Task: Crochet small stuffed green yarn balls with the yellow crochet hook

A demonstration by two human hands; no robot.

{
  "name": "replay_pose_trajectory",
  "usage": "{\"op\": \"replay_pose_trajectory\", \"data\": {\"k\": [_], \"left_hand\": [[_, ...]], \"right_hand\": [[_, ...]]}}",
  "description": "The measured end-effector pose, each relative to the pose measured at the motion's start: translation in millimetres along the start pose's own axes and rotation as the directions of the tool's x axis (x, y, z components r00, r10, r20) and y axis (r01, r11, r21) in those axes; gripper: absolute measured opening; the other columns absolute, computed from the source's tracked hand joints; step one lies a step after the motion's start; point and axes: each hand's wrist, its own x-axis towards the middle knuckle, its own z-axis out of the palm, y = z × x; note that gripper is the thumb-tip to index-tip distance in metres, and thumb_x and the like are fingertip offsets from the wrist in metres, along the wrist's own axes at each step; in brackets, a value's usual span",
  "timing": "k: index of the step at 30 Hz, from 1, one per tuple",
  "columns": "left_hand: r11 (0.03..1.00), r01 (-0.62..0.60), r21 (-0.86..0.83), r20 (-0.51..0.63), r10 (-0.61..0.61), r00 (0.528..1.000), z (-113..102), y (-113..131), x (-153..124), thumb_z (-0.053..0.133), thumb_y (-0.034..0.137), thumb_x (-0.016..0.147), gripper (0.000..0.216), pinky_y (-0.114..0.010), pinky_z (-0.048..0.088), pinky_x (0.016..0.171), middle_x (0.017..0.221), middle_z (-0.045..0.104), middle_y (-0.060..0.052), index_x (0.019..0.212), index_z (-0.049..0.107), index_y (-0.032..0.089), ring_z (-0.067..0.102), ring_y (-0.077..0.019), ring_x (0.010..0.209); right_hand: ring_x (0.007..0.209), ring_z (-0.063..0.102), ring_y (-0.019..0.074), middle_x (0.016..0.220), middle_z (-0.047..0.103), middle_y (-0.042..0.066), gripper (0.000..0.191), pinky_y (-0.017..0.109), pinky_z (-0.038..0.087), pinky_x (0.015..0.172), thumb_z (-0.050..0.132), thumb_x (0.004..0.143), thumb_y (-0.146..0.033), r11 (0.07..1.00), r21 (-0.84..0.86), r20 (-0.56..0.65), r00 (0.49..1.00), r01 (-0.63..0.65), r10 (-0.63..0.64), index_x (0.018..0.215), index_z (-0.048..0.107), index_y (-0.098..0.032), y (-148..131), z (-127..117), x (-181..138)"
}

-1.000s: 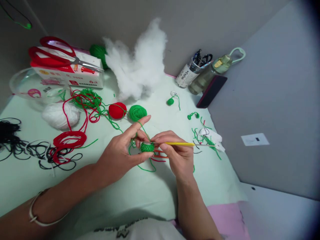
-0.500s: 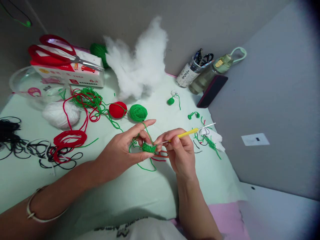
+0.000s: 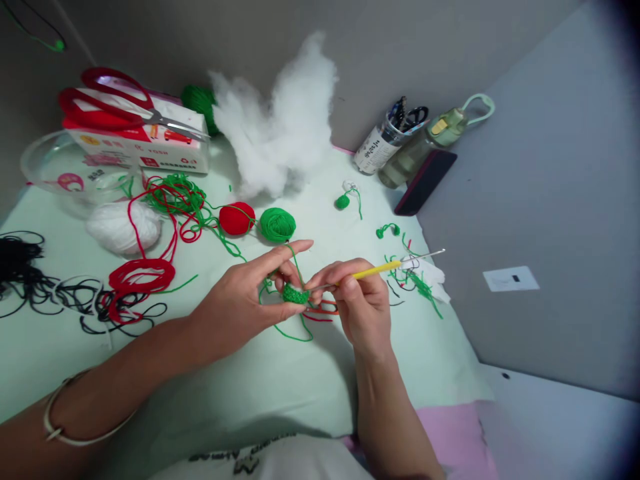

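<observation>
Between the thumb and fingers of my left hand (image 3: 250, 293) is a small green crochet piece (image 3: 295, 294) with white showing at its top. Green yarn runs over my raised left index finger toward the green yarn ball (image 3: 277, 225). My right hand (image 3: 363, 300) grips a crochet hook (image 3: 376, 270) by its yellow handle. One metal end reaches the edge of the piece, the other points up and right. My right fingertips are close beside the piece. Partly hidden behind my hands lies an orange-handled tool (image 3: 325, 307) whose kind I cannot make out.
Behind stand white stuffing (image 3: 280, 127), a box (image 3: 165, 155) with red scissors (image 3: 125, 107) on top, a pen cup (image 3: 377, 148), a bottle (image 3: 407, 160) and a dark phone-like slab (image 3: 425, 183). Left lie a red ball (image 3: 237, 219), white yarn (image 3: 124, 228) and black cords (image 3: 60, 293). Yarn scraps (image 3: 420, 283) lie right.
The crochet hook has shifted slightly, its free end now farther right and a little lower. The green piece has tilted a bit in my left fingers. Both hands stay in nearly the same place.
</observation>
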Motion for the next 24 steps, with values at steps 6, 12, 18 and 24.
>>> {"op": "replay_pose_trajectory", "data": {"k": [6, 12, 18, 24], "left_hand": [[0.999, 0.004, 0.049, -0.016, -0.003, 1.0, -0.8, 2.8, 1.0, 0.077, 0.027, 0.078, 0.067, -0.029, 0.05, 0.088, 0.088, 0.068, 0.003, 0.143, 0.057, 0.028, 0.061, -0.0172, 0.085], [0.997, -0.016, 0.072, -0.005, 0.016, 1.0, -0.4, 3.0, 2.8, 0.075, 0.028, 0.078, 0.068, -0.028, 0.05, 0.086, 0.088, 0.067, 0.004, 0.143, 0.056, 0.025, 0.06, -0.0157, 0.083], [0.991, 0.004, 0.135, 0.005, -0.004, 1.0, -2.1, 3.4, 2.6, 0.072, 0.026, 0.079, 0.065, -0.028, 0.05, 0.086, 0.091, 0.068, 0.003, 0.142, 0.057, 0.024, 0.061, -0.0158, 0.085], [0.977, 0.023, 0.214, 0.01, -0.026, 1.0, -5.4, -2.3, 5.3, 0.07, 0.027, 0.079, 0.035, -0.028, 0.049, 0.081, 0.095, 0.069, 0.001, 0.114, 0.071, 0.024, 0.059, -0.0155, 0.082]], "right_hand": [[0.073, 0.071, 0.0165, 0.091, 0.078, 0.005, 0.019, 0.033, 0.061, 0.069, 0.061, 0.098, -0.04, 0.999, -0.044, -0.013, 1.0, 0.007, -0.008, 0.094, 0.07, -0.023, 0.9, 1.7, -0.4], [0.074, 0.071, 0.015, 0.093, 0.078, 0.004, 0.016, 0.032, 0.059, 0.07, 0.058, 0.1, -0.033, 0.998, -0.002, 0.018, 0.998, 0.056, -0.056, 0.097, 0.071, -0.024, 5.3, 1.7, 0.0], [0.081, 0.072, 0.0165, 0.096, 0.076, 0.006, 0.016, 0.033, 0.06, 0.073, 0.057, 0.1, -0.024, 0.986, -0.129, 0.059, 0.993, 0.108, -0.101, 0.098, 0.073, -0.023, 2.6, 0.3, -1.1], [0.093, 0.071, 0.019, 0.095, 0.075, 0.005, 0.018, 0.036, 0.058, 0.081, 0.058, 0.099, -0.015, 0.885, -0.362, 0.172, 0.954, 0.294, -0.247, 0.103, 0.073, -0.024, 4.5, 2.5, -0.5]]}}
